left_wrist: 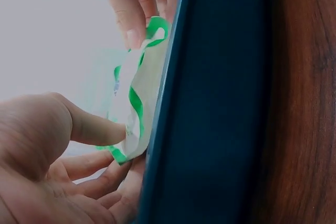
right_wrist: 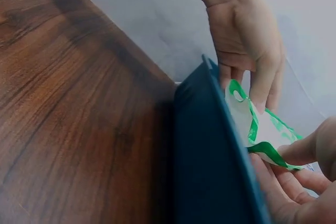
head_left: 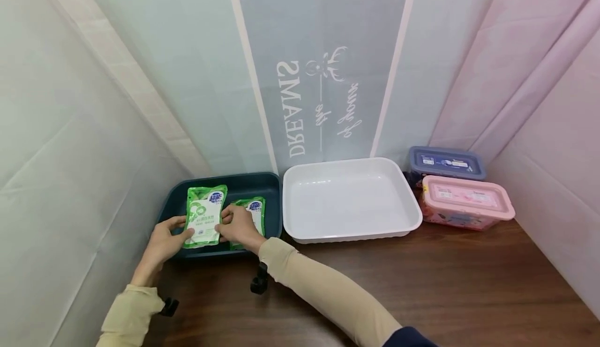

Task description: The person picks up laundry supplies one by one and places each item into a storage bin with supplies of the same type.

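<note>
Both hands grip a green and white pouch (head_left: 206, 217) over the left part of a dark teal tray (head_left: 183, 253). My left hand (head_left: 164, 240) pinches its lower left side, thumb on the front and fingers behind. On the opposite edge, my right hand (head_left: 241, 227) pinches it the same way. A second pouch (head_left: 257, 214) of the same look lies in the tray, partly covered by the right hand. In the left wrist view, the held pouch (left_wrist: 149, 77) shows edge-on beside the tray wall (left_wrist: 210, 98). The right wrist view shows the pouch's lower edge (right_wrist: 262, 150) between both thumbs and fingers.
A white tray (head_left: 351, 201) stands directly right of the teal one. Farther right are a pink lidded box (head_left: 469, 201) and a blue lidded box (head_left: 447, 163) behind it. Cloth walls (head_left: 323, 24) enclose the brown wooden table (head_left: 469, 279) at the back and sides.
</note>
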`<state>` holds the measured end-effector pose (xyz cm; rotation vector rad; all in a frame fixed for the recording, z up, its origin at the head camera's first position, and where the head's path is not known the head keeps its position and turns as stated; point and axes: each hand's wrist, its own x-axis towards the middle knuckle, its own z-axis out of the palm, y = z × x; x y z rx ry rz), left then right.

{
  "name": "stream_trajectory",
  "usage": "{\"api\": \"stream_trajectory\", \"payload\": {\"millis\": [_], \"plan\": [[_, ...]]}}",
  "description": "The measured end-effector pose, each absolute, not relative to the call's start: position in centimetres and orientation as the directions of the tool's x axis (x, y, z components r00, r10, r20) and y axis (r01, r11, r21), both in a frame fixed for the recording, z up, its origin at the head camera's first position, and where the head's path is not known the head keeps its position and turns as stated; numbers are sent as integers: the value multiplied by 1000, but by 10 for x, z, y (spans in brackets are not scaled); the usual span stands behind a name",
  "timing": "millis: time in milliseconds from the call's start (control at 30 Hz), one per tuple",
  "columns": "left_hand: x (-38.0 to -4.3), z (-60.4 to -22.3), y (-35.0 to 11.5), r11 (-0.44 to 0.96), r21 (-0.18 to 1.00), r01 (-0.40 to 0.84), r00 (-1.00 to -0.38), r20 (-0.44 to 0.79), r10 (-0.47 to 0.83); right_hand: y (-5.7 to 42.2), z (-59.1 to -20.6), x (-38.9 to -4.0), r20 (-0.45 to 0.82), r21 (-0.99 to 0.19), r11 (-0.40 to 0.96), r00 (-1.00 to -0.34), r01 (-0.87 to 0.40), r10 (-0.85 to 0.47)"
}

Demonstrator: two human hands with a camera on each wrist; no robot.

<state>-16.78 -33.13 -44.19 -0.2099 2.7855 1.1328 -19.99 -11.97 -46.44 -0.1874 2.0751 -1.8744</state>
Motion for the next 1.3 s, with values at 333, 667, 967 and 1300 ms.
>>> {"api": "stream_trajectory", "payload": {"millis": [333, 667, 967, 1300], "plan": [[-174, -454, -326, 790, 589, -172, -984, -136, -113, -121, -479, -205, -159, -951, 308, -904, 32, -397], [-180, -456, -327, 856, 483, -184, -973, -213, -89, -125, -487, -214, -197, -916, 401, -866, -4, -459], [-183, -463, -333, 887, 427, -174, -969, -234, -78, -127, -489, -214, -173, -891, 445, -837, -92, -519], [-186, -466, -335, 893, 404, -198, -964, -244, -103, -124, -489, -214, -139, -898, 420, -820, -131, -555]]}}
